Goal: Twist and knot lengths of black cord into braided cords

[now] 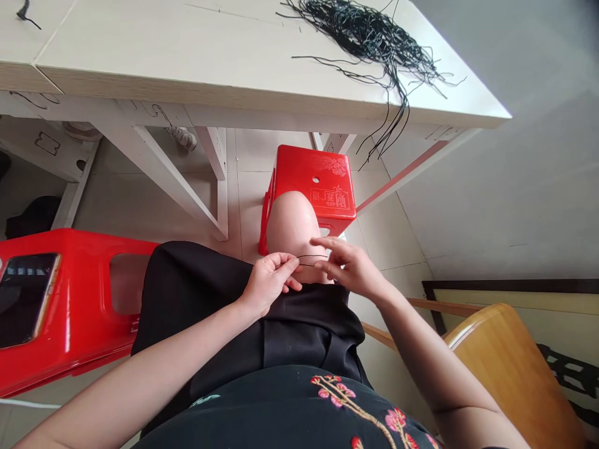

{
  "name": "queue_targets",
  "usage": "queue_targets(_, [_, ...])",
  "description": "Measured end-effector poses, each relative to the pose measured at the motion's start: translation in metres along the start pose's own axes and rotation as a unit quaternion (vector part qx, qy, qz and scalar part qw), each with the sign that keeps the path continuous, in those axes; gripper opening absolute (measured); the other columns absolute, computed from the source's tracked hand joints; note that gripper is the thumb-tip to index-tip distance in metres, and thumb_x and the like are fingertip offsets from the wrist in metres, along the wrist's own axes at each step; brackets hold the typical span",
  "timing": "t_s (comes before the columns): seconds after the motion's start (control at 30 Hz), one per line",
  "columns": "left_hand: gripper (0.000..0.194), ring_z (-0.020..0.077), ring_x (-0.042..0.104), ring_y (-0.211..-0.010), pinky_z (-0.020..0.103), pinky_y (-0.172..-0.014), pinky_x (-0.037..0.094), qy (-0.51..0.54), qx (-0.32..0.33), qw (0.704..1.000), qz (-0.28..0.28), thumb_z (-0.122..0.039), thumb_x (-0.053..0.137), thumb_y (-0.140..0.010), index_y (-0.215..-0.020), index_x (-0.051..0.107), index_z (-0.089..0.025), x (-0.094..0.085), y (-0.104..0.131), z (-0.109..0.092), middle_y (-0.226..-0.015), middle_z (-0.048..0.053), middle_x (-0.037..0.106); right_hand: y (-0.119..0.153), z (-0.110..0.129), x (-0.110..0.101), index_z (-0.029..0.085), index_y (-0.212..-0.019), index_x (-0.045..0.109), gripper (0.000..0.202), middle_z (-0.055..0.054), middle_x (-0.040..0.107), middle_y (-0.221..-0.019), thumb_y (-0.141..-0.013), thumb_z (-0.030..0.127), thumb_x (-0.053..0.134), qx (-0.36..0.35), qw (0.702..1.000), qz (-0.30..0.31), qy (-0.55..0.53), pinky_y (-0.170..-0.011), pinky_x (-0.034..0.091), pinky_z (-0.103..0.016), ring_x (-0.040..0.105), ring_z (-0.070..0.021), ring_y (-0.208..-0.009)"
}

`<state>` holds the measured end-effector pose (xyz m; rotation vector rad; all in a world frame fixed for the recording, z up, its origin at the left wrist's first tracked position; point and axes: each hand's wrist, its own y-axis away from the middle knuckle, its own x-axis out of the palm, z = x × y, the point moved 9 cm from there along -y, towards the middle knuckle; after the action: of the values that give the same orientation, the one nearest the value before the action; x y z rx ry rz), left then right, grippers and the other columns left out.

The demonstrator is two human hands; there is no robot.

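Over my bare knee (pixel 292 218), a thin black cord (pixel 311 255) spans the short gap between my hands as two strands. My left hand (pixel 266 284) pinches one end of it between thumb and forefinger, its other fingers curled below. On the other side, my right hand (pixel 355 267) has the strands running into its thumb and fingers, with the forefinger stretched forward. Exactly where the cord sits in the right fingers is partly hidden. Black cloth (pixel 299 324) covers my lap just below both hands.
A tangled heap of black cords (pixel 369 37) lies on the white table (pixel 187 50), some strands hanging over its edge. Ahead is a red stool (pixel 313 168). Another red stool (pixel 88 287) at left carries a phone (pixel 25 299). A wooden chair (pixel 510 368) stands right.
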<state>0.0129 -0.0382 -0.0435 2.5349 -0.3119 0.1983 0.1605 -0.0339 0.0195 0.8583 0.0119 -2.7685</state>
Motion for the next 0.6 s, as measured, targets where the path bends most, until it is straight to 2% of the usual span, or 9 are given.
queue_targets(0.07, [0.03,0.0097,0.061,-0.047,0.018,-0.042,0.036,-0.014,0.028,0.999,0.007,-0.043,0.069,-0.072,-0.079,0.062,-0.014,0.003,0.0,-0.005,-0.072,0.003,0.069,0.001,0.008,0.024,0.022,-0.114,0.064,0.033,-0.004,0.068,-0.093,-0.085,0.036,0.054,0.027,0.996,0.08,-0.042,-0.046,0.048,-0.022,0.055,-0.0077,-0.049])
queue_targets(0.13, [0.03,0.0099,0.062,-0.048,0.019,-0.043,0.037,-0.029,0.047,0.998,0.008,-0.044,0.067,-0.074,-0.079,0.062,-0.015,0.004,0.0,-0.007,-0.074,0.003,0.07,0.0,0.005,0.031,0.02,-0.101,0.069,0.027,-0.001,0.067,-0.075,-0.086,0.034,0.051,0.056,0.992,0.106,-0.047,-0.045,0.046,-0.02,0.054,-0.0084,-0.049])
queue_targets(0.27, [0.028,0.0102,0.062,-0.05,0.019,-0.042,0.036,-0.065,0.06,0.996,0.005,-0.043,0.065,-0.076,-0.078,0.064,-0.015,0.001,-0.002,-0.006,-0.076,0.004,0.07,-0.007,-0.009,0.02,0.017,-0.084,0.069,0.022,0.0,0.064,-0.068,-0.085,0.032,0.053,0.05,0.995,0.09,-0.017,-0.057,0.045,-0.022,0.055,-0.0103,-0.06])
queue_targets(0.47, [0.025,0.0103,0.058,-0.049,0.02,-0.041,0.032,-0.085,0.063,0.994,-0.034,-0.04,0.066,-0.074,-0.074,0.065,-0.015,-0.014,-0.005,-0.002,-0.067,0.003,0.067,-0.011,-0.034,0.006,0.016,-0.072,0.062,0.024,0.003,0.052,-0.059,-0.08,0.038,0.057,0.1,0.993,0.06,-0.034,-0.049,0.034,-0.022,0.043,-0.0085,-0.053])
queue_targets(0.6, [0.025,0.0107,0.058,-0.049,0.02,-0.044,0.036,-0.103,0.069,0.992,-0.024,-0.041,0.065,-0.075,-0.073,0.065,-0.016,-0.012,-0.007,-0.003,-0.062,0.002,0.065,-0.013,-0.037,-0.002,0.016,-0.07,0.06,0.023,0.002,0.05,-0.058,-0.077,0.038,0.058,0.101,0.994,0.03,-0.023,-0.049,0.033,-0.022,0.041,-0.0083,-0.053])
